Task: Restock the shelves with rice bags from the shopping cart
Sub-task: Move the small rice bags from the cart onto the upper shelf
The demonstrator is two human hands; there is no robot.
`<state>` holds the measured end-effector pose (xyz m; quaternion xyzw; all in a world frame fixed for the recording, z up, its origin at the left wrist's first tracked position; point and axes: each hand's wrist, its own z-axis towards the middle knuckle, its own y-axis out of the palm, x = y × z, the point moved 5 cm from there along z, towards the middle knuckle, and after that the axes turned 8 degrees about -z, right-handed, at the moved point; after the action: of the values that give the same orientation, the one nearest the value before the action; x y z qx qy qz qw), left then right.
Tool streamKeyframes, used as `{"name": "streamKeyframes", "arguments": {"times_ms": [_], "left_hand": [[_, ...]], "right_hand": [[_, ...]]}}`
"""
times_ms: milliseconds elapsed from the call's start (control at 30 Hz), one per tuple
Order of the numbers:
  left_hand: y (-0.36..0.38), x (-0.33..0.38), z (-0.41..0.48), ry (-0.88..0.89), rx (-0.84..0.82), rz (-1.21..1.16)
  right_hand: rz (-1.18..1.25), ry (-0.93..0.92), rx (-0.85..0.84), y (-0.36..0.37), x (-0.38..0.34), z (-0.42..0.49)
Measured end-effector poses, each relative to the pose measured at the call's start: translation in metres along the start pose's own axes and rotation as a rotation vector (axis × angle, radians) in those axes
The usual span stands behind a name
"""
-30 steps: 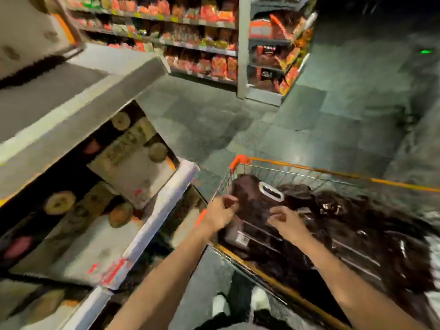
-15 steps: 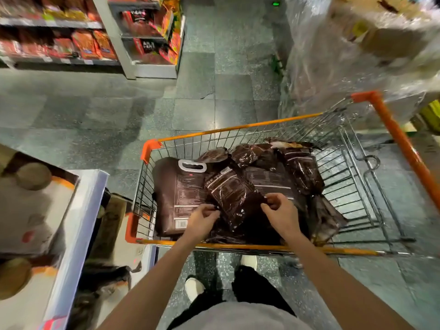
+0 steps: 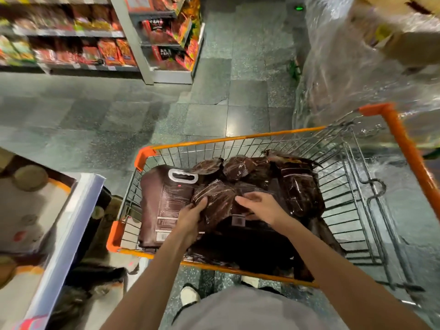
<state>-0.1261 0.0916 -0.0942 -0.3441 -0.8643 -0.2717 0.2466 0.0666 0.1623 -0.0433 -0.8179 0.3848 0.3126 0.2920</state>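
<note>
Sliding forward, the left hand (image 3: 192, 217) grips the rice bag (image 3: 217, 201), which lies lengthwise between both hands. The right hand (image 3: 260, 208) spreads open alongside.

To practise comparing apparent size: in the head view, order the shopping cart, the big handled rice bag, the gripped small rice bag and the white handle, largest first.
1. shopping cart
2. big handled rice bag
3. small rice bag
4. white handle
All sit at similar depth, so the ranking holds.
</note>
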Motion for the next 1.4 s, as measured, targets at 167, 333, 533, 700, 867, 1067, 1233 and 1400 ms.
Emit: {"name": "streamKeyframes", "arguments": {"times_ms": [167, 333, 533, 700, 867, 1067, 1233, 1400], "left_hand": [[0.009, 0.009, -0.012, 0.152, -0.062, 0.044], [0.002, -0.005, -0.031, 0.268, -0.065, 0.535], [0.015, 0.003, -0.045, 0.310, -0.233, 1.032], [0.028, 0.001, -0.057, 0.413, -0.269, 1.229], [0.059, 0.016, -0.075, 0.686, -0.264, 0.943], [0.055, 0.047, -0.080, 0.838, -0.078, 0.661], [0.044, 0.072, -0.078, 0.760, 0.011, 0.447], [0.024, 0.077, -0.058, 0.526, 0.120, 0.232]], "right_hand": [[0.273, 0.079, -0.148, -0.001, -0.013, 0.024], [0.103, 0.058, -0.124, -0.006, 0.001, 0.032], [0.123, 0.023, -0.125, -0.011, -0.002, 0.026], [0.451, 0.043, -0.179, -0.017, -0.025, 0.015], [0.597, 0.068, -0.208, -0.018, -0.049, 0.003], [0.386, 0.030, -0.181, -0.025, -0.064, -0.001], [0.032, -0.171, -0.025, -0.034, -0.068, 0.002], [-0.182, -0.309, -0.329, -0.010, -0.057, -0.002]]}}
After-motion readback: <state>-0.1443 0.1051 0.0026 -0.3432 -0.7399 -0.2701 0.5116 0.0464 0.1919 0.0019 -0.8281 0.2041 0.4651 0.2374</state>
